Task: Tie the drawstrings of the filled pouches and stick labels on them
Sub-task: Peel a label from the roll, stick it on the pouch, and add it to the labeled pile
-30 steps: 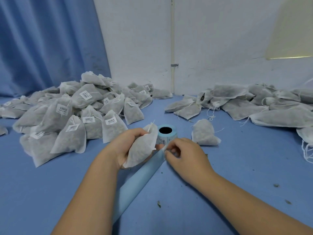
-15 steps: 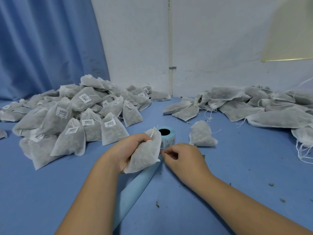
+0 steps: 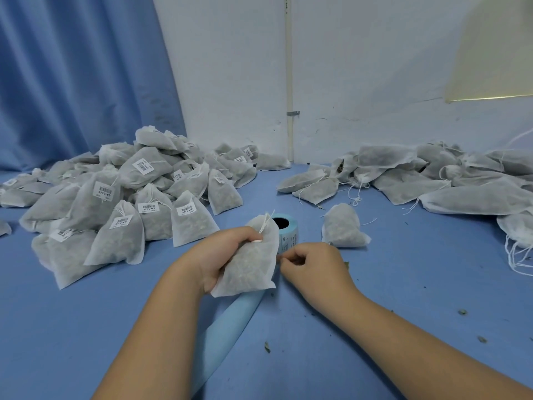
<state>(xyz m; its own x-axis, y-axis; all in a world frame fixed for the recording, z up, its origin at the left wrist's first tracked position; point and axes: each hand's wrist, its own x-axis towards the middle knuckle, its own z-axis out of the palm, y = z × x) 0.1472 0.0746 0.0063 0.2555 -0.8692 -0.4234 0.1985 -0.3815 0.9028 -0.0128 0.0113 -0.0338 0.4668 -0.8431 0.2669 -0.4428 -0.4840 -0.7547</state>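
Note:
My left hand (image 3: 219, 255) grips a filled white pouch (image 3: 251, 261) by its tied neck, above the blue table. Just behind the pouch stands a blue label roll (image 3: 285, 232), and its blue backing strip (image 3: 227, 327) trails toward me. My right hand (image 3: 314, 267) has its fingers curled, pinching at the roll's edge right beside the pouch; what it pinches is too small to tell. One tied pouch without a label (image 3: 343, 226) lies to the right of the roll.
A heap of labelled pouches (image 3: 121, 197) fills the left of the blue table (image 3: 403, 298). Unlabelled pouches with loose strings (image 3: 432, 180) are piled at the back right. A blue curtain (image 3: 72, 67) and a white wall stand behind. Small leaf crumbs dot the table.
The pouch in my left hand has come closer to the right hand's fingertips. My right hand has stayed pinching at the label roll.

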